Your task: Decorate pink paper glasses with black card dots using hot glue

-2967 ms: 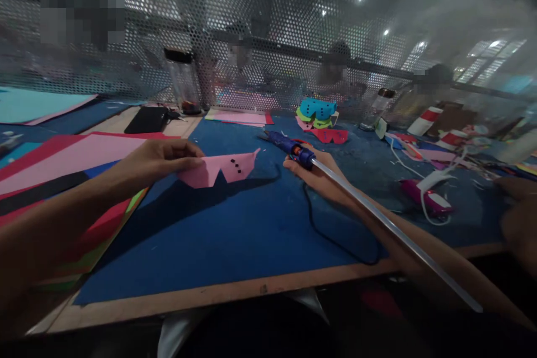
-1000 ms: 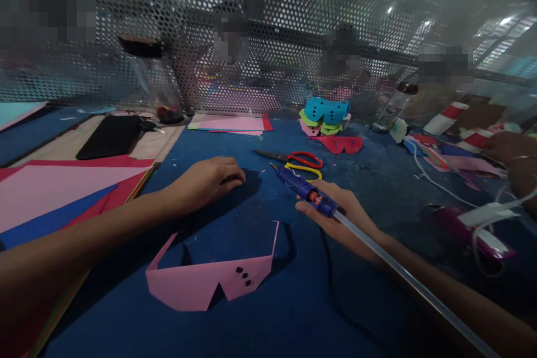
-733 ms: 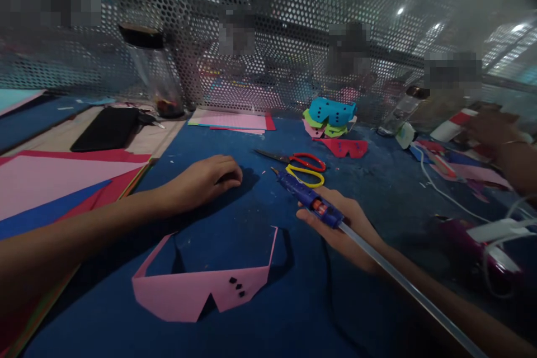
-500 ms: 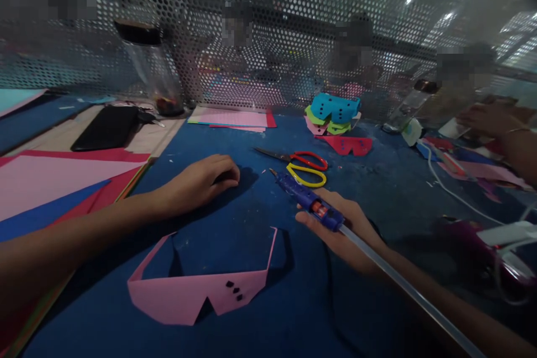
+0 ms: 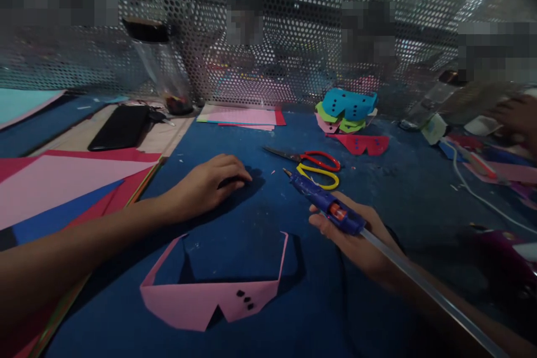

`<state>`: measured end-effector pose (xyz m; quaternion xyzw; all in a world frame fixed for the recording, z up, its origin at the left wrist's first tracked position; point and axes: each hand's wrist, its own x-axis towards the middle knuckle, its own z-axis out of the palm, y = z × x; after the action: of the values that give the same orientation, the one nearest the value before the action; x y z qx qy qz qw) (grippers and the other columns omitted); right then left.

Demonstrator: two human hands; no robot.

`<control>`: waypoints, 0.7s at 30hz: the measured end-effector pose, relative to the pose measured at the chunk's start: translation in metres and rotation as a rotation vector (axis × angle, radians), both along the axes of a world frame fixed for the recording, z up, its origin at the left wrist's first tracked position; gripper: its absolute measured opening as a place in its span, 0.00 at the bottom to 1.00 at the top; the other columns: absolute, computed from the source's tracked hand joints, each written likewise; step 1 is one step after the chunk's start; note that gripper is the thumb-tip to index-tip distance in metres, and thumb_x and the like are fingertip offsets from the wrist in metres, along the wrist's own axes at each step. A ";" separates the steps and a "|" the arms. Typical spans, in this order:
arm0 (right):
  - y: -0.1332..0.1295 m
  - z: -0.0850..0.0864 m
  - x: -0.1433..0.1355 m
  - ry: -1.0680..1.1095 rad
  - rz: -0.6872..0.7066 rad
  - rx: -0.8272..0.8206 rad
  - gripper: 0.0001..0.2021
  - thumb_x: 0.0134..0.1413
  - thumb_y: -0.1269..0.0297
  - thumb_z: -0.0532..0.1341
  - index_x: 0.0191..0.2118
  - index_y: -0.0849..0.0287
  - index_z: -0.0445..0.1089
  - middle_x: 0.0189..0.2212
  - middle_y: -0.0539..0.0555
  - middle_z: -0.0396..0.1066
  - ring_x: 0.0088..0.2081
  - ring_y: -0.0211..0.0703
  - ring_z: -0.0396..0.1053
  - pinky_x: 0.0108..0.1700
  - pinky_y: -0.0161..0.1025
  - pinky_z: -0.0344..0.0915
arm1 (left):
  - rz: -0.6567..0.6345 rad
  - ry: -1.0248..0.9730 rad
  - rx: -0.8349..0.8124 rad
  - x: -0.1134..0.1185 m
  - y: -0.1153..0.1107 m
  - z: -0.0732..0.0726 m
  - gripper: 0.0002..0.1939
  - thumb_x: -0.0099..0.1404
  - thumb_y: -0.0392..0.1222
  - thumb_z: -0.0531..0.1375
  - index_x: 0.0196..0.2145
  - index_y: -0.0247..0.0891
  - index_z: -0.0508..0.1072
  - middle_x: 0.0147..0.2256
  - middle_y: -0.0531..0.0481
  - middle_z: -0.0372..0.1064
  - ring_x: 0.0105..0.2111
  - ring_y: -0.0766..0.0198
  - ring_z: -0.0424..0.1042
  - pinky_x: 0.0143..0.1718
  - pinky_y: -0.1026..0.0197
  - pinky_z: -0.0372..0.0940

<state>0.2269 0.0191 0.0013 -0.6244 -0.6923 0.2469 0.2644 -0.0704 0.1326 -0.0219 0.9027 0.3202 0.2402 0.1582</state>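
My right hand [image 5: 361, 251] is wrapped round a blue glue gun [image 5: 321, 198]. A long clear glue stick [image 5: 423, 282] runs out of its back end, and its nozzle points away to the upper left. My left hand [image 5: 212, 184] rests on the blue table with fingers loosely bent and apart, holding nothing. Between my arms, nearest me, stand pink paper glasses [image 5: 180, 305] with folded-back arms and three small black pieces on one side. Just beyond the nozzle lie scissors [image 5: 289, 155] with one red and one yellow handle loop.
Stacked paper glasses [image 5: 348, 105] and a red pair [image 5: 369, 144] lie at the back. Coloured paper sheets [image 5: 75, 176], a black phone [image 5: 119, 128] and a clear bottle [image 5: 161, 67] are left. A perforated metal screen [image 5: 293, 28] stands behind. Another person's hand [image 5: 514, 117] is far right.
My left hand's fingers have straightened a little. The whole view has shifted, so everything sits slightly further right. The glue gun stays in my right hand.
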 end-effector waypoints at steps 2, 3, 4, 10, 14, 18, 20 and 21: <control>0.002 0.000 -0.001 -0.036 -0.002 0.039 0.11 0.58 0.52 0.62 0.38 0.53 0.73 0.33 0.53 0.77 0.40 0.49 0.76 0.38 0.39 0.69 | -0.032 0.019 0.019 0.000 0.001 -0.001 0.10 0.72 0.40 0.55 0.42 0.40 0.77 0.42 0.46 0.72 0.45 0.59 0.71 0.50 0.57 0.64; 0.003 0.000 -0.002 -0.062 -0.005 0.056 0.10 0.57 0.53 0.63 0.38 0.53 0.73 0.35 0.53 0.77 0.42 0.50 0.76 0.39 0.40 0.70 | -0.036 0.028 0.024 0.000 0.001 -0.001 0.10 0.72 0.40 0.55 0.42 0.40 0.78 0.42 0.46 0.72 0.45 0.59 0.71 0.49 0.58 0.65; 0.004 0.000 -0.002 -0.088 -0.007 0.073 0.10 0.55 0.53 0.64 0.39 0.53 0.74 0.36 0.54 0.78 0.42 0.51 0.76 0.41 0.42 0.70 | -0.037 0.039 0.029 0.000 0.002 0.000 0.10 0.72 0.40 0.55 0.41 0.40 0.78 0.42 0.46 0.72 0.45 0.59 0.71 0.50 0.58 0.64; 0.005 0.002 -0.001 -0.166 0.028 0.143 0.11 0.56 0.54 0.64 0.40 0.52 0.75 0.38 0.55 0.79 0.43 0.52 0.76 0.42 0.43 0.71 | -0.028 0.110 -0.027 0.001 0.005 0.004 0.09 0.72 0.40 0.54 0.38 0.40 0.75 0.41 0.47 0.71 0.44 0.58 0.69 0.49 0.56 0.63; 0.007 -0.010 0.002 -0.191 0.043 0.173 0.11 0.55 0.53 0.65 0.39 0.53 0.75 0.37 0.54 0.79 0.42 0.50 0.76 0.42 0.41 0.71 | -0.042 0.111 -0.028 0.001 0.007 0.003 0.08 0.72 0.39 0.54 0.37 0.40 0.73 0.40 0.48 0.69 0.44 0.58 0.68 0.49 0.56 0.62; 0.010 -0.023 0.004 -0.207 0.013 0.231 0.12 0.52 0.51 0.66 0.37 0.52 0.75 0.35 0.54 0.78 0.41 0.51 0.76 0.39 0.40 0.71 | -0.040 0.123 -0.021 0.001 0.008 0.001 0.07 0.72 0.38 0.53 0.38 0.40 0.71 0.41 0.48 0.69 0.44 0.58 0.67 0.48 0.56 0.62; 0.009 -0.022 0.004 -0.194 0.018 0.233 0.12 0.52 0.51 0.66 0.38 0.52 0.75 0.35 0.54 0.78 0.41 0.50 0.76 0.39 0.40 0.71 | -0.033 0.129 -0.021 0.001 0.007 0.001 0.06 0.72 0.38 0.54 0.38 0.40 0.70 0.40 0.47 0.69 0.44 0.57 0.67 0.47 0.56 0.62; 0.008 -0.019 0.004 -0.182 0.027 0.228 0.11 0.53 0.52 0.66 0.38 0.52 0.75 0.35 0.53 0.78 0.41 0.50 0.76 0.39 0.40 0.71 | -0.029 0.132 -0.022 0.001 0.007 0.000 0.06 0.72 0.38 0.54 0.38 0.40 0.70 0.40 0.47 0.68 0.44 0.57 0.67 0.47 0.55 0.62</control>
<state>0.2310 0.0270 -0.0182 -0.6009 -0.7452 0.1125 0.2664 -0.0697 0.1400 -0.0216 0.9192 0.3196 0.1744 0.1500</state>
